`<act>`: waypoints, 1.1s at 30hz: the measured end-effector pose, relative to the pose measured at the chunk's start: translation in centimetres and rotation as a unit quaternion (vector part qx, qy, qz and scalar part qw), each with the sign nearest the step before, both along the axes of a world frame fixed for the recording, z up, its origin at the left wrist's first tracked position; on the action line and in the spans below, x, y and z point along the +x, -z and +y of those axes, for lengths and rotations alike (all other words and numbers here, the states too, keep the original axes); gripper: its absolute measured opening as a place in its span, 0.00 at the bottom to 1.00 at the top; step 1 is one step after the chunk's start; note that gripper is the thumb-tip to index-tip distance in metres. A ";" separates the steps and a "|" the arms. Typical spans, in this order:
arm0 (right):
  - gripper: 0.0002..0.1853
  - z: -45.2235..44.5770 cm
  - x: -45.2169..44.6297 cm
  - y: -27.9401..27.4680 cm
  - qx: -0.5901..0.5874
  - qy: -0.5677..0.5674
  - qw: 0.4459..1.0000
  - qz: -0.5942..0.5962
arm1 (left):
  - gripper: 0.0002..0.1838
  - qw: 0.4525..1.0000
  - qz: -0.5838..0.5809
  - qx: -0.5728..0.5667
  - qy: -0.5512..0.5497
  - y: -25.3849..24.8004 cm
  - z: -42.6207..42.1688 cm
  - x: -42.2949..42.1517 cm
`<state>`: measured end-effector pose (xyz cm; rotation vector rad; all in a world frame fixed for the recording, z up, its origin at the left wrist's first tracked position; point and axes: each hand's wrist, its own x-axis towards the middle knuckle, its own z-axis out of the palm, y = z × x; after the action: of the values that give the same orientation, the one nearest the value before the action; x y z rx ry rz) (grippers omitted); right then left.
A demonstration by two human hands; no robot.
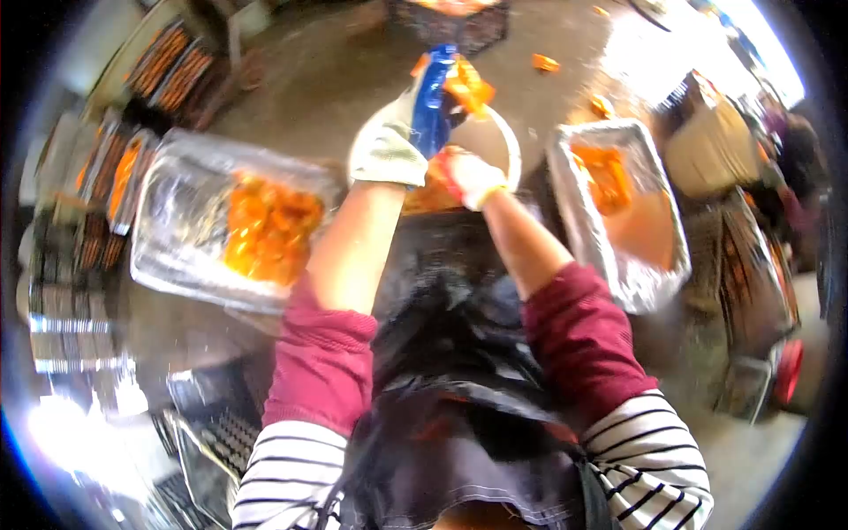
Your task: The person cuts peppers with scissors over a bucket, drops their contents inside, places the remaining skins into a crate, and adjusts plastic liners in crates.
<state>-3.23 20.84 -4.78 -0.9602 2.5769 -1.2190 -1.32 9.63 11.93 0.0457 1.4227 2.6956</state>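
My left hand [389,155], in a pale glove, is closed round a long blue object [432,97] whose kind I cannot make out. Crumpled orange material [470,87] shows at its upper end. My right hand [471,177], in a white glove stained orange-red, is close beside it with the fingers curled in; blur hides what they hold. Both hands are over a round white container [504,141], with more orange material [428,196] visible below them at its near side.
On the left, a plastic-lined tub [168,256] holds glossy orange pieces [272,225]. A foil-like lined tray [649,287] on the right holds orange pieces [602,177]. Orange scraps [545,63] lie on the floor beyond. Stacked crates [172,66] stand at left, a person [799,150] at far right.
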 end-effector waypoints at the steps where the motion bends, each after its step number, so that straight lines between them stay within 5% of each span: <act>1: 0.08 0.0 1.2 -2.1 0.072 -0.006 0.990 0.119 | 0.25 0.996 -0.014 -0.066 0.051 -1.0 3.3 0.0; 2: 0.08 -2.1 0.6 0.2 -0.120 0.091 0.972 -0.179 | 0.24 0.995 0.004 -0.084 0.060 -0.4 5.2 -0.1; 3: 0.09 -3.3 -0.1 2.9 -0.317 0.177 0.821 -0.440 | 0.23 0.992 0.020 -0.102 0.067 0.2 5.9 -0.2; 4: 0.10 -2.4 0.3 2.6 -0.138 0.141 0.964 -0.178 | 0.23 0.990 0.036 -0.120 0.071 1.0 5.5 -0.5; 5: 0.10 -1.6 0.7 1.5 0.071 0.082 0.990 0.095 | 0.22 0.986 0.054 -0.140 0.070 1.7 4.3 -1.0; 7: 0.12 -1.6 1.0 -0.9 0.105 0.144 0.983 -0.047 | 0.22 0.980 0.084 -0.173 0.049 3.3 0.3 -1.7; 12: 0.10 -0.7 1.9 -4.4 0.069 0.158 0.979 -0.108 | 0.23 0.935 0.086 -0.338 -0.066 14.1 -19.8 -1.0; 16: 0.13 -0.7 1.9 -5.1 0.118 0.104 0.983 -0.094 | 0.25 0.945 -0.165 -0.212 -0.188 18.4 -30.8 9.7; 18: 0.18 -1.1 1.8 -4.6 0.134 0.093 0.985 -0.055 | 0.25 0.946 -0.189 -0.162 -0.209 23.4 -38.6 15.8; 19: 0.19 -1.2 1.5 -2.8 0.119 0.099 0.987 -0.043 | 0.24 0.894 -0.205 -0.280 -0.283 18.3 -33.7 18.2; 20: 0.18 -1.1 2.1 -5.0 0.166 0.049 0.983 -0.068 | 0.23 0.884 -0.252 -0.265 -0.289 21.5 -37.0 20.3; 21: 0.19 -1.5 1.7 -3.6 0.076 0.030 0.971 -0.226 | 0.20 0.870 -0.192 -0.268 -0.366 16.7 -31.2 21.9; 22: 0.20 -1.5 1.6 -2.5 -0.039 0.050 0.935 -0.350 | 0.20 0.831 -0.285 -0.314 -0.360 19.1 -33.8 23.5; 23: 0.21 -1.6 1.0 -1.2 -0.142 0.074 0.867 -0.471 | 0.18 0.848 -0.221 -0.275 -0.396 19.2 -33.5 23.2; 25: 0.21 -1.7 -0.6 1.1 -0.075 0.108 0.909 -0.396 | 0.18 0.777 -0.268 -0.468 -0.325 17.1 -30.9 22.9; 27: 0.22 -1.8 -0.2 -1.1 -0.052 0.128 0.865 -0.483 | 0.19 0.716 -0.285 -0.585 -0.251 16.6 -29.4 22.0; 29: 0.23 -1.6 -0.4 -1.2 0.125 0.052 0.968 -0.213 | 0.21 0.600 -0.229 -0.741 -0.196 20.0 -30.9 20.8; 31: 0.25 -1.6 -0.1 -1.3 0.035 0.066 0.933 -0.352 | 0.25 0.596 -0.278 -0.734 -0.170 21.1 -31.2 21.6; 33: 0.26 -2.0 2.5 -3.2 -0.005 0.115 0.922 -0.370 | 0.28 0.595 -0.244 -0.754 -0.134 24.4 -31.7 21.3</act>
<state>-0.75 18.85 -1.59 -0.1214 2.0862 -1.3155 19.96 -22.03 -12.49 -0.9351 2.8711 0.5652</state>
